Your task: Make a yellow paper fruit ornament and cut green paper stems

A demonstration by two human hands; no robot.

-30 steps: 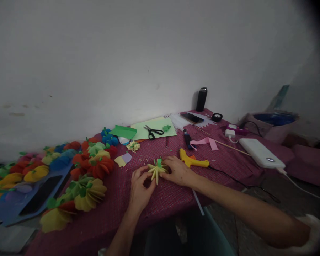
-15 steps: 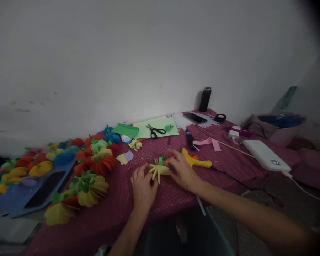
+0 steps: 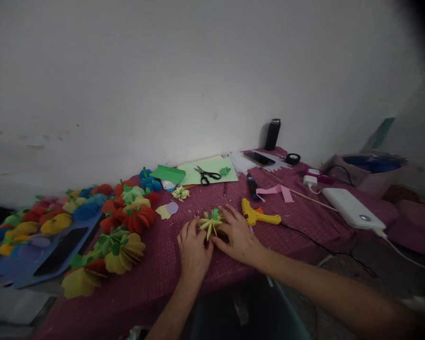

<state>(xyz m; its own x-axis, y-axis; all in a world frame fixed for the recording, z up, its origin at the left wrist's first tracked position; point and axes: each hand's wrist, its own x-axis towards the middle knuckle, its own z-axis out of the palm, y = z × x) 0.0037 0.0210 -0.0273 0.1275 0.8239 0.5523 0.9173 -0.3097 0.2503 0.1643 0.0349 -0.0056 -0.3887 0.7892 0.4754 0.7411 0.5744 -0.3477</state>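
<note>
A pale yellow paper pumpkin [image 3: 209, 224] with fanned folds and a green paper stem [image 3: 216, 215] sits low over the cloth between my hands. My left hand [image 3: 194, 248] curls its fingers against the near left side of the folds. From the right, my right hand [image 3: 238, 234] closes its thumb and fingers on the other side, partly covering it. A yellow glue gun [image 3: 260, 216] lies just right of my right hand. Finished paper pumpkins [image 3: 125, 252] in yellow, green, orange and blue crowd the table's left side.
Black scissors [image 3: 207, 176] rest on a light green sheet [image 3: 187, 172] at the back. Paper scraps [image 3: 180, 192] lie nearby. A pink strip [image 3: 276, 191], a stick [image 3: 304, 196] and a white power bank [image 3: 354, 208] are to the right. A black bottle [image 3: 272, 134] stands by the wall.
The paper pumpkin has turned and tilted slightly between my hands. My right hand's thumb has moved in nearer, under its front.
</note>
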